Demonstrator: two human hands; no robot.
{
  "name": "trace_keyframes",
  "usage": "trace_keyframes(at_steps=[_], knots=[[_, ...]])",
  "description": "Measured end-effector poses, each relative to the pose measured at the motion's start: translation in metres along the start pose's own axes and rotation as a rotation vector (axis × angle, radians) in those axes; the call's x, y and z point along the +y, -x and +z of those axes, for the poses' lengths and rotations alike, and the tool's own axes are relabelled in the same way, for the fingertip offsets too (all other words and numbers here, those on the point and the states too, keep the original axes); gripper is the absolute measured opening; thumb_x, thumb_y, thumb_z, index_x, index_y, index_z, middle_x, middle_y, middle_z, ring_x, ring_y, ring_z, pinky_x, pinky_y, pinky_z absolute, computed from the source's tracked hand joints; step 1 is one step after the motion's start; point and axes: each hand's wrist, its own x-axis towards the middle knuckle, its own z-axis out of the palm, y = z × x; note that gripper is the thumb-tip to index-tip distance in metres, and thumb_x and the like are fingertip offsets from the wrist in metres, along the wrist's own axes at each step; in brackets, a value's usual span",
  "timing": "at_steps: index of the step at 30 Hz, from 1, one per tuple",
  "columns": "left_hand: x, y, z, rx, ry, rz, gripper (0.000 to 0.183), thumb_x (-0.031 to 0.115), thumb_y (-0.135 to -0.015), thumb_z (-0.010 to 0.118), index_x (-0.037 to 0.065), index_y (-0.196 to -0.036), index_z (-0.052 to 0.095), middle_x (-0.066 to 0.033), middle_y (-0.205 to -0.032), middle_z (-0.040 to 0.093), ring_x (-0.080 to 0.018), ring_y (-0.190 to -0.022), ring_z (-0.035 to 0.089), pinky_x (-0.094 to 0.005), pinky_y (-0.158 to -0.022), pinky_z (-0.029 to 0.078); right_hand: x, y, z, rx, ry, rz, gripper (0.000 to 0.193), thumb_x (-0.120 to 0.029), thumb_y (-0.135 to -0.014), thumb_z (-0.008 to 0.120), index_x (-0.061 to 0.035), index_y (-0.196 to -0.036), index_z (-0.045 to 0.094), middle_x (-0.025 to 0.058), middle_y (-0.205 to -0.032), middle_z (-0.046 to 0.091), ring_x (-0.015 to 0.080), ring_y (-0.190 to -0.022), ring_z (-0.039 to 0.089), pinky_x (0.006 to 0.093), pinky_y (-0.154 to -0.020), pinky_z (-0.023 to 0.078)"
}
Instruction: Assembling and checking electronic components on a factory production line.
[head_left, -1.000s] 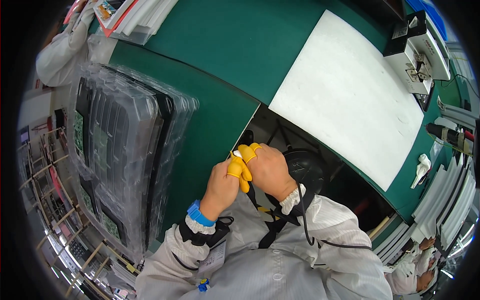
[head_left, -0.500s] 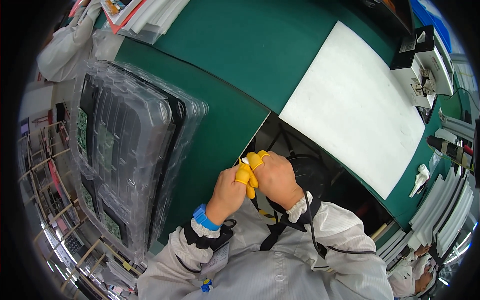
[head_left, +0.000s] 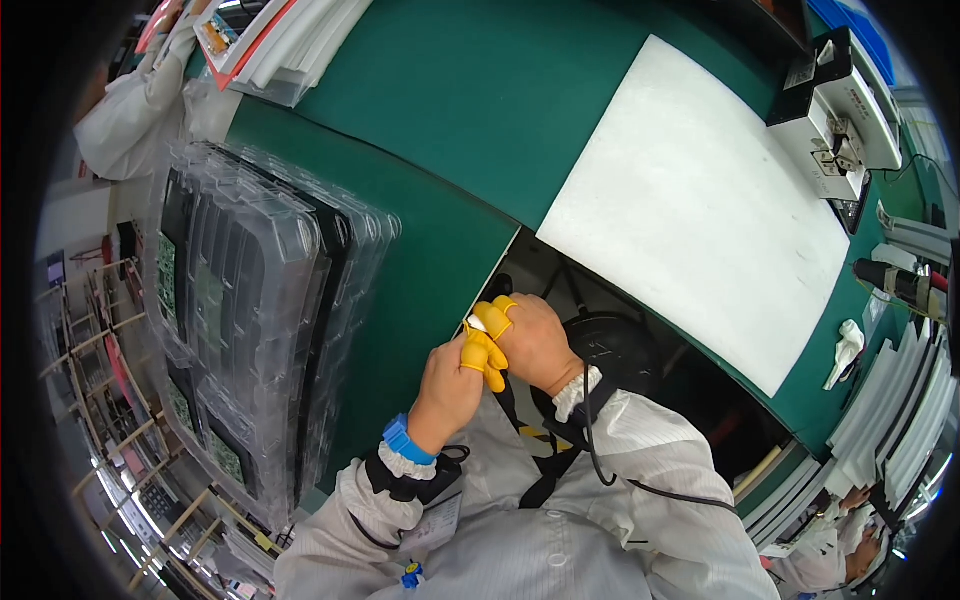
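Note:
My left hand (head_left: 447, 388) and my right hand (head_left: 535, 342) meet in front of my body, just off the table edge. Yellow finger cots (head_left: 482, 352) cover several fingertips on both. The fingers are bent and pressed together, with a small white piece (head_left: 477, 324) showing between them. Its kind is too small to make out, and the fingers partly hide it. A blue wrist strap (head_left: 408, 440) circles my left wrist.
Clear plastic trays (head_left: 250, 250) holding green circuit boards are stacked on the green table (head_left: 450, 110) at left. A white foam sheet (head_left: 690, 210) lies at right, with a black-and-white device (head_left: 825, 140) beyond. A round black stool seat (head_left: 610, 345) shows below the gap.
Both hands have shifted slightly left, still together. More of the white piece shows between the fingers. The whole view has moved a little.

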Motion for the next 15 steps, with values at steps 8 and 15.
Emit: trace_keyframes(at_steps=[8,15], knots=[[0.010,0.003,-0.003,0.029,-0.024,0.041,0.018,0.004,-0.086,0.041,-0.004,-0.087,0.056,-0.0158,-0.072,0.062,-0.0280,-0.065,0.062,-0.0345,-0.059,0.047,-0.012,0.001,-0.007,-0.032,0.042,0.037,0.026,-0.019,-0.069,0.065,-0.0082,-0.092,0.059,0.0043,-0.073,0.050,0.0220,-0.071,0.052,0.0334,-0.064,0.042],[-0.005,0.000,-0.006,-0.031,0.141,-0.035,0.019,0.003,-0.088,0.040,-0.004,-0.086,0.057,-0.0134,-0.071,0.064,-0.0235,-0.064,0.064,-0.0328,-0.058,0.048,-0.010,-0.002,-0.008,-0.032,0.059,0.015,0.026,-0.020,-0.068,0.065,-0.0085,-0.091,0.060,0.0039,-0.074,0.050,0.0214,-0.071,0.053,0.0331,-0.064,0.042]])
